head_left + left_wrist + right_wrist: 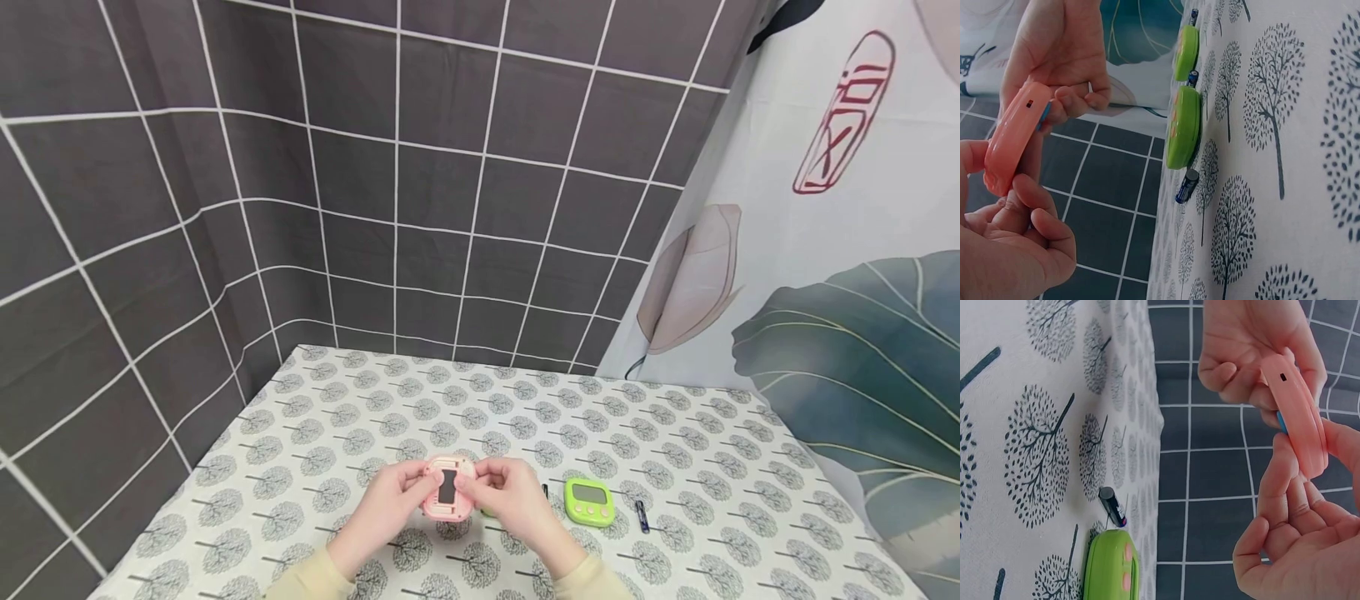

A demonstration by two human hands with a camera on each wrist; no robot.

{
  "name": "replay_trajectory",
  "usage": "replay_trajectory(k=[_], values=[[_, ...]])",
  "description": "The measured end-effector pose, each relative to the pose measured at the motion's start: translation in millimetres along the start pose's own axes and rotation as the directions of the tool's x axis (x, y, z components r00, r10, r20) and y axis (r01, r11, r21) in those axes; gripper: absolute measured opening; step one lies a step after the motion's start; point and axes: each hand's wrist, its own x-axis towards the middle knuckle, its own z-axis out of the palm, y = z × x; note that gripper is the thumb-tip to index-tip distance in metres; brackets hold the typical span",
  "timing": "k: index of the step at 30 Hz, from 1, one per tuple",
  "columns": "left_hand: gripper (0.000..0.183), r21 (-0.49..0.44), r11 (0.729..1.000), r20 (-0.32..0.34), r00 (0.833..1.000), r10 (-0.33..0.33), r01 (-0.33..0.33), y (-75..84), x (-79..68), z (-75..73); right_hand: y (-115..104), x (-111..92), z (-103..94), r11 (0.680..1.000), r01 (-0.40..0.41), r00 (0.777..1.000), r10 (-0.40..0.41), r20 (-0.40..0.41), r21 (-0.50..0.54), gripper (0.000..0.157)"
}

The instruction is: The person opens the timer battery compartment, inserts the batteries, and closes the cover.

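Observation:
A rounded pink digital timer (pixel 447 492) is held up above the table between both hands. Its back, with a dark rectangle in the middle, faces the head camera. Blue shows on its far side in both wrist views. My left hand (pixel 390 504) pinches one side edge, thumb on the back and fingers beneath. On the opposite edge, my right hand (pixel 517 504) pinches it the same way. Right of the hands lies a green timer (pixel 589 502) with a grey screen and pink buttons. A second green timer (pixel 1183 128) is mostly hidden behind the right hand in the head view.
Dark batteries lie by the green timers: one battery (pixel 642 517) on the right, another (pixel 1187 186) nearer the left, one (pixel 1192 78) between the timers. A tree-patterned cloth (pixel 420 408) covers the table. A dark gridded curtain (pixel 435 183) hangs behind, a leaf-printed one (pixel 862 350) at right.

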Motion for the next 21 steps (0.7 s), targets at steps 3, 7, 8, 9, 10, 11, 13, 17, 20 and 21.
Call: replay_trajectory(k=[3, 7, 8, 9, 10, 11, 13, 17, 20, 21], values=[[0.032, -0.008, 1.0, -0.001, 1.0, -0.012, 0.012, -0.3, 0.8, -0.1, -0.1, 1.2, -1.6, 1.0, -0.003, 1.0, 0.003, 0.012, 0.006, 0.023], [0.033, -0.03, 0.999, 0.01, 1.0, -0.015, 0.015, -1.9, 2.1, 0.1, -0.6, 1.7, -3.0, 1.0, 0.006, 1.0, -0.006, 0.018, -0.009, 0.019], [0.033, -0.039, 0.999, 0.015, 1.0, -0.013, 0.014, -2.6, 2.6, 0.3, -0.4, 1.8, -3.1, 1.0, 0.005, 1.0, -0.005, 0.019, -0.005, 0.019], [0.033, -0.05, 0.999, 0.019, 1.0, -0.014, 0.015, -2.7, 2.6, 0.5, -0.4, 1.7, -3.1, 1.0, 0.002, 1.0, -0.002, 0.018, 0.003, 0.019], [0.034, -0.059, 0.998, 0.02, 1.0, -0.01, 0.011, -2.4, 2.7, 0.8, -0.5, 1.5, -3.1, 1.0, -0.002, 1.0, 0.002, 0.015, 0.013, 0.019], [0.034, -0.064, 0.998, 0.018, 1.0, -0.012, 0.013, -1.9, 2.6, 1.1, -0.4, 1.4, -3.1, 1.0, -0.007, 1.0, 0.007, 0.012, 0.022, 0.02], [0.034, -0.066, 0.998, 0.014, 1.0, -0.014, 0.015, -0.8, 2.2, 1.6, -0.3, 0.9, -3.0, 0.999, -0.021, 1.0, 0.021, 0.009, 0.035, 0.02], [0.033, -0.03, 1.0, -0.009, 1.0, -0.005, 0.004, 2.4, 0.6, 1.3, 0.4, -0.3, -3.1, 0.998, -0.035, 0.999, 0.035, 0.014, 0.044, 0.021], [0.032, -0.013, 1.0, -0.013, 1.0, 0.013, -0.013, 3.7, -0.2, 0.2, 1.4, -1.0, -3.7, 0.998, -0.038, 0.999, 0.037, 0.03, 0.048, 0.021], [0.032, -0.014, 1.0, -0.014, 1.0, 0.014, -0.014, 3.8, -0.3, -0.2, 1.7, -1.1, -4.0, 0.998, -0.041, 0.998, 0.039, 0.039, 0.055, 0.021]])
